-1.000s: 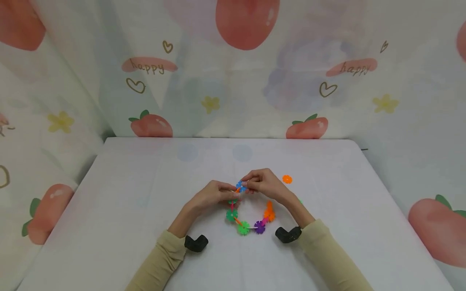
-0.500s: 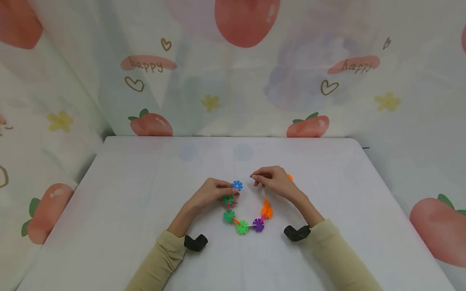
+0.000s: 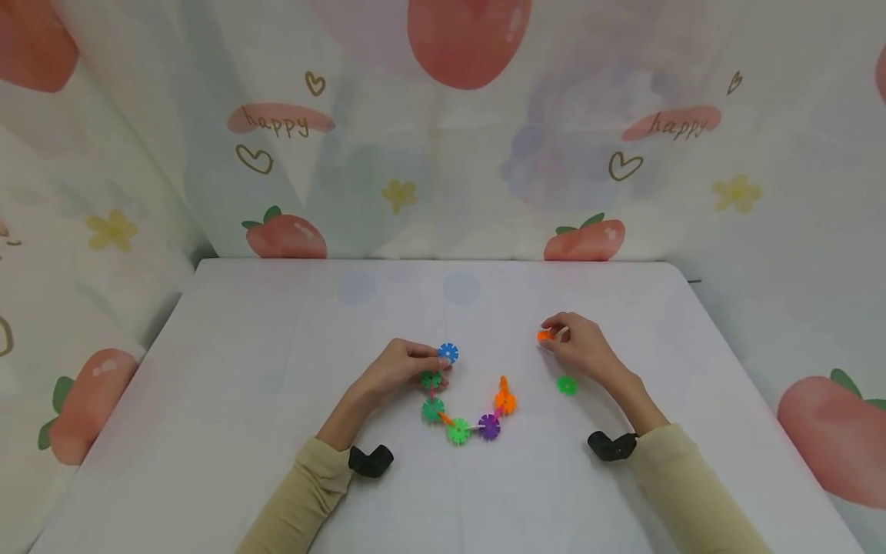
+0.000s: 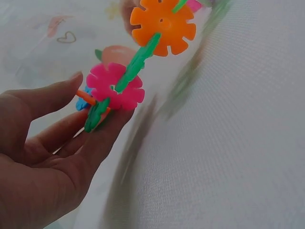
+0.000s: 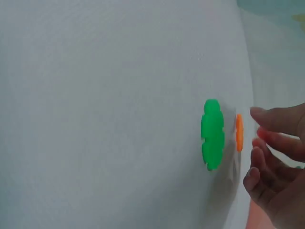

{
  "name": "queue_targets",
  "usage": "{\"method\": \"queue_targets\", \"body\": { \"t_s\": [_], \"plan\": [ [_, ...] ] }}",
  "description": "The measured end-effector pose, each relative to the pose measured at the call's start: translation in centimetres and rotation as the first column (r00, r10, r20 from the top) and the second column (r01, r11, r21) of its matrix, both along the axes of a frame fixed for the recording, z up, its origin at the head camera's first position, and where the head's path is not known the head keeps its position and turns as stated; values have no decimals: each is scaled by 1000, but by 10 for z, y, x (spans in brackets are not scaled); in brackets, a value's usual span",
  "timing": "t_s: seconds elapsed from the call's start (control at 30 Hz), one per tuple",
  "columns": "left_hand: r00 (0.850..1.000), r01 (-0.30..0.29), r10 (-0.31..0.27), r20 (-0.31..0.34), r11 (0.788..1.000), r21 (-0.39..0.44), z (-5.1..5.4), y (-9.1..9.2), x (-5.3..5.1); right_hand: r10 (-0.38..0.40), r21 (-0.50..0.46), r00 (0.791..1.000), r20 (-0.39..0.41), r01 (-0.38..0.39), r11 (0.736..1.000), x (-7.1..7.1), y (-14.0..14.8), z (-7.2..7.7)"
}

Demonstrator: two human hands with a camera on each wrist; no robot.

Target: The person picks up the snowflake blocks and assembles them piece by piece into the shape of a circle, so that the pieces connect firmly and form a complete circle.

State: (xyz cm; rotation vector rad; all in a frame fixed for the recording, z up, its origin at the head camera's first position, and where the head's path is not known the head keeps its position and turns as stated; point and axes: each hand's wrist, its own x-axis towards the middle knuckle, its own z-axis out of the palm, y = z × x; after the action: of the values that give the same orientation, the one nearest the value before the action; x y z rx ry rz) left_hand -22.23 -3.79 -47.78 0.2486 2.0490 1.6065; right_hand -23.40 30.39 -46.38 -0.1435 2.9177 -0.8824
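My left hand (image 3: 398, 372) pinches one end of a curved chain of flower-shaped interlocking plastic discs (image 3: 458, 431), close to its blue disc (image 3: 448, 353). In the left wrist view, the thumb and fingers are at an orange disc (image 4: 85, 97) beside a green one, with a pink disc (image 4: 114, 86) against the fingers. My right hand (image 3: 581, 345) is at a loose orange disc (image 3: 544, 336), fingertips partly over it. From the right wrist, thumb and fingers look apart, with that orange disc (image 5: 239, 132) just beyond them. A loose green disc (image 3: 567, 385) lies below this hand.
A white cloth covers the table (image 3: 208, 431). The chain's other end, an orange disc (image 3: 505, 402), points away from me between the hands. A patterned curtain (image 3: 443, 169) hangs behind the table. Black wrist devices (image 3: 371, 461) sit at both cuffs.
My right hand has let go of the blue disc and moved right to the loose orange disc, uncovering the loose green one. The left hand keeps its hold, and the chain has shifted slightly left.
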Motion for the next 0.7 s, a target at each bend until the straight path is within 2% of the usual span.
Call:
{"method": "queue_targets", "body": {
  "t_s": [0.1, 0.23, 0.5, 0.7],
  "plan": [
    [1000, 2, -2, -5, 1000, -10, 0, 0, -1, -19, 65, 1000, -11, 19, 998, 0, 4, -1],
    [1000, 8, -8, -6, 1000, -12, 0, 1, -1, 6, 118, 1000, -22, -3, 993, 0, 4, -3],
    [1000, 17, -17, -11, 1000, -6, -1, 0, -1, 28, 5, 999, 18, -28, 1000, 0, -3, -5],
    [1000, 24, -24, -19, 1000, -10, 0, -1, 0, 68, -37, 997, -19, -69, 997, 2, -8, -6]
  ]
}}
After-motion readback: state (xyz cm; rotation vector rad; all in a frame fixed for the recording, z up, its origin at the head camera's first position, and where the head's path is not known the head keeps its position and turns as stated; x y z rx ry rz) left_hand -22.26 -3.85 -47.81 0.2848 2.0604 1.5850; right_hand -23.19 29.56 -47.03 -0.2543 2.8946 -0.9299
